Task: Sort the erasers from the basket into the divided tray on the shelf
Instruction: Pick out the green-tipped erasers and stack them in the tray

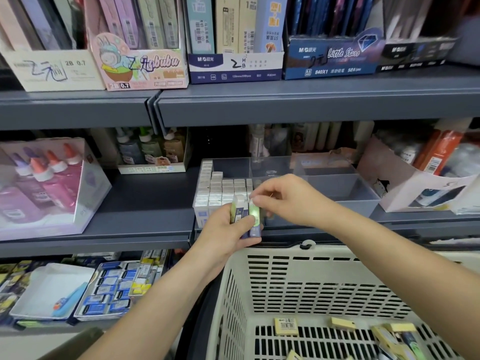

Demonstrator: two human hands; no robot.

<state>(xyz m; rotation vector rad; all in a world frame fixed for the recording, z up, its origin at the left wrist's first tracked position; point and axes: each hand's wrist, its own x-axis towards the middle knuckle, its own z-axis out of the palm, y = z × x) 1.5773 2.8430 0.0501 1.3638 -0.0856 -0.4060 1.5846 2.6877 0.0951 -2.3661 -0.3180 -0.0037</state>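
Top row, left to right: cream display box (52, 71) marked 2B 0.7, pink cartoon box (141, 67), white-navy M&G box (235, 67) marked 2HB, blue Little Stars box (332, 59), black box (415, 55), all packed with upright lead packs. Middle row far left: clear-fronted glue carton (49, 188), bottles pink with orange caps. Behind it to the right, small bottle box (153, 154), blurred. Middle right: white carton (405, 185) holding orange packs (439, 152). Bottom left: white tray (49, 289), beside it a tray of blue-labelled packs (111, 289).
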